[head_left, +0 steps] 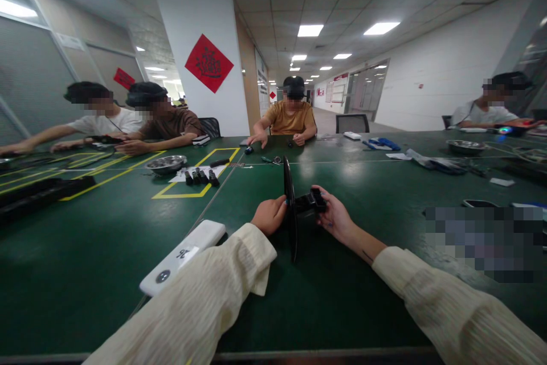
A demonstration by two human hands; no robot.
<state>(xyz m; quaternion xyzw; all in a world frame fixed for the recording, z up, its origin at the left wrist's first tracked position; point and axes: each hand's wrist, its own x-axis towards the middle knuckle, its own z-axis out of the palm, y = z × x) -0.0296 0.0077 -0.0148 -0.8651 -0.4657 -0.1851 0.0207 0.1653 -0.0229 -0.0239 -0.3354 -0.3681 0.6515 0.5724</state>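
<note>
A thin black panel (pixel 290 211) stands upright, edge toward me, above the green table (pixel 239 308). My left hand (pixel 270 215) grips its left face near the middle, fingers closed on it. On the panel's right side a black bracket-like part (pixel 311 201) sticks out, and my right hand (pixel 335 214) is closed around that part's outer end. Whether the bracket is fixed to the panel cannot be made out. Left of my left forearm lies a white power bank-like box (pixel 183 257) with a "26" label.
Several black cylinders (pixel 200 177) and a metal bowl (pixel 166 164) stand at the left. Beyond are scissors-like tools (pixel 271 160), a person (pixel 290 117) across the table, and two people at the left. Blue and grey bags (pixel 436 161) and another bowl (pixel 465 147) lie right.
</note>
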